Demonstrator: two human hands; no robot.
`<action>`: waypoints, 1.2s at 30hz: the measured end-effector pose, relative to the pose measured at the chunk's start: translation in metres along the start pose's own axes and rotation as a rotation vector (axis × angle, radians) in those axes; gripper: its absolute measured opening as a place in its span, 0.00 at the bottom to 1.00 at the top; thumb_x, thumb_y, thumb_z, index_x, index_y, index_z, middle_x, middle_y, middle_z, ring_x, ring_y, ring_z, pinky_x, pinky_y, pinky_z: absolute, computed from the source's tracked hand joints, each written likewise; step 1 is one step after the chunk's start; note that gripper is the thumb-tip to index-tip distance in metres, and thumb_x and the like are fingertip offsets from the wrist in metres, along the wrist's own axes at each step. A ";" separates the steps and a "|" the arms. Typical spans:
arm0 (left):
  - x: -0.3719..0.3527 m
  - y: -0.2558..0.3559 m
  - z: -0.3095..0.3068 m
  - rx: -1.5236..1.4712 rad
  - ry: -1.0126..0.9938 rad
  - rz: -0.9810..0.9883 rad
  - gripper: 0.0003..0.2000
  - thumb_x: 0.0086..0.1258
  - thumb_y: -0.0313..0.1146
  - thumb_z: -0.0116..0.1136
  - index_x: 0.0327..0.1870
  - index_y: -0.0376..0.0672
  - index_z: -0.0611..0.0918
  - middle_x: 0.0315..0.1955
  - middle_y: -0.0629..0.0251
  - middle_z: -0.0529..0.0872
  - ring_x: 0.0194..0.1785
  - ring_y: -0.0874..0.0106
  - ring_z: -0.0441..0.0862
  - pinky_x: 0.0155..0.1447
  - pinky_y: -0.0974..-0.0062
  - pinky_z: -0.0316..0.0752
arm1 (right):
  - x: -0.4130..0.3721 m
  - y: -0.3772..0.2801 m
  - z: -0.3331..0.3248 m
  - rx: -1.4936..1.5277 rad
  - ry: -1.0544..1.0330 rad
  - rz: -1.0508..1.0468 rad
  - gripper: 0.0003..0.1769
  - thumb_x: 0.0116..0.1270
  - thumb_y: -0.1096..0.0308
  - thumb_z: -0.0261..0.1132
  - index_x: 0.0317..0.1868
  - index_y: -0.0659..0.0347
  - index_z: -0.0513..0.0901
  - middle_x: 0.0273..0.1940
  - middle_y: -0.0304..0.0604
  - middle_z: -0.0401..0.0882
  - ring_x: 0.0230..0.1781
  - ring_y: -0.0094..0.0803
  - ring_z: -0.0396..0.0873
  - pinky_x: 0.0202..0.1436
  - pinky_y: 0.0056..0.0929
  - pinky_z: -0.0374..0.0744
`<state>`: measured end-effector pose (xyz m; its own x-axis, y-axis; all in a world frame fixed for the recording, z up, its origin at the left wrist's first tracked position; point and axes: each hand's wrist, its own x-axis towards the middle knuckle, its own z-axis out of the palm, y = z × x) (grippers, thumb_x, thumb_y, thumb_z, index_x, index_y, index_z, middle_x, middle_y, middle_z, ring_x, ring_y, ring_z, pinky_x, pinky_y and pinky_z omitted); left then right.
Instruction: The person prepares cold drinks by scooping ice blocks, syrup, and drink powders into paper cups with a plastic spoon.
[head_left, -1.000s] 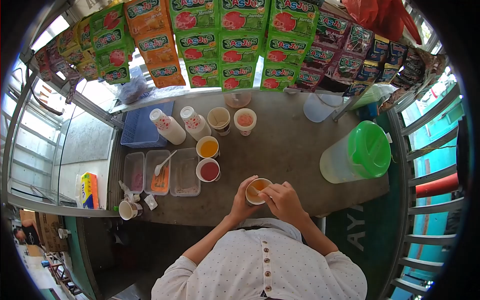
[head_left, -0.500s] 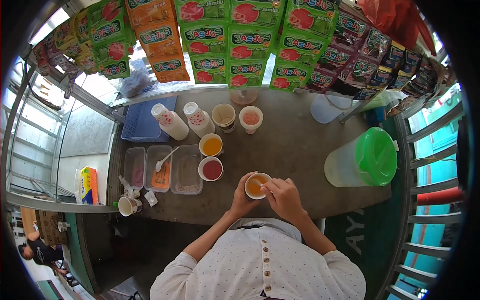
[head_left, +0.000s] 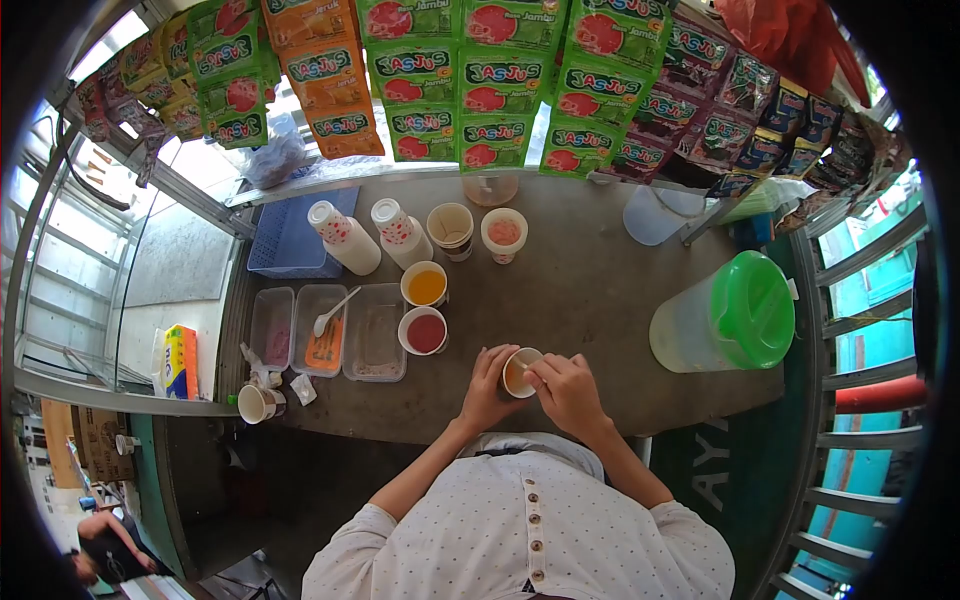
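Observation:
My left hand is wrapped round the side of a paper cup near the counter's front edge. Inside the cup is an orange drink. My right hand pinches a small white spoon that reaches into the cup; its lower end is hidden. To the left of the cup stand a cup of dark red drink and a cup of yellow-orange drink.
A jug with a green lid stands at right. Stacked paper cups, a blue basket and plastic boxes of powder occupy the left. Drink sachets hang overhead. Another person is at lower left.
My right hand and the spoon have shifted slightly within the cup, which seems tilted a little differently. My left hand keeps its hold. The person at lower left has bent or moved lower.

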<state>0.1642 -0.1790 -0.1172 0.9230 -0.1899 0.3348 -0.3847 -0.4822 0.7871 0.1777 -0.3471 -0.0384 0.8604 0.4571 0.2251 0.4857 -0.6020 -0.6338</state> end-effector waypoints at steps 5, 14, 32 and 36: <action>-0.010 -0.018 0.015 -0.059 0.026 0.017 0.39 0.39 0.32 0.77 0.58 0.43 0.70 0.53 0.56 0.75 0.58 0.57 0.72 0.62 0.60 0.68 | -0.003 0.003 -0.002 0.149 -0.029 0.073 0.12 0.68 0.62 0.55 0.31 0.59 0.79 0.27 0.40 0.78 0.28 0.35 0.73 0.39 0.33 0.63; -0.015 -0.037 0.028 0.010 0.134 0.060 0.37 0.39 0.29 0.75 0.56 0.43 0.69 0.48 0.58 0.78 0.53 0.57 0.76 0.57 0.63 0.70 | -0.002 0.009 -0.001 -0.007 0.036 0.005 0.13 0.69 0.63 0.54 0.28 0.58 0.77 0.27 0.40 0.78 0.27 0.35 0.72 0.38 0.32 0.62; -0.016 -0.029 0.027 0.270 0.204 0.185 0.35 0.43 0.33 0.74 0.53 0.49 0.66 0.49 0.64 0.79 0.51 0.66 0.78 0.55 0.60 0.61 | -0.005 0.013 -0.001 0.156 -0.034 0.090 0.16 0.71 0.60 0.51 0.27 0.58 0.77 0.27 0.39 0.78 0.27 0.34 0.72 0.39 0.30 0.61; -0.016 -0.029 0.026 0.269 0.206 0.193 0.35 0.43 0.32 0.74 0.53 0.49 0.66 0.49 0.63 0.79 0.51 0.65 0.78 0.55 0.60 0.61 | -0.005 0.013 -0.005 0.253 -0.056 0.158 0.16 0.71 0.60 0.51 0.27 0.58 0.77 0.27 0.40 0.78 0.27 0.35 0.73 0.39 0.30 0.61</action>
<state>0.1613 -0.1843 -0.1590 0.8016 -0.1361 0.5822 -0.5089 -0.6664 0.5450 0.1806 -0.3599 -0.0439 0.9088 0.4110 0.0724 0.2871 -0.4897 -0.8233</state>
